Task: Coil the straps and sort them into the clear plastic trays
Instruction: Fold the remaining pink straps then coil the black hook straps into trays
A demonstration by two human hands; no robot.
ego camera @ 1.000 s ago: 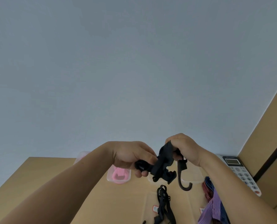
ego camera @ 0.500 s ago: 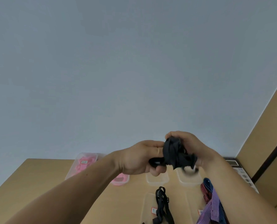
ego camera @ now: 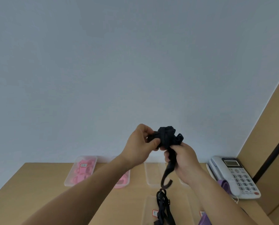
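Both hands held above tabletop: left hand pinches bunched black strap, right hand at its 5 o'clock grips the loose tail hanging toward 6; blurred end, maybe a hook. Pink-filled clear tray at 8 o'clock.

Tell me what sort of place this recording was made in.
Probably an office or small workroom, set up as a sorting station: a wooden desk against a plain pale wall, a corded desk telephone at its right edge, and labelled clear plastic trays laid out in rows.
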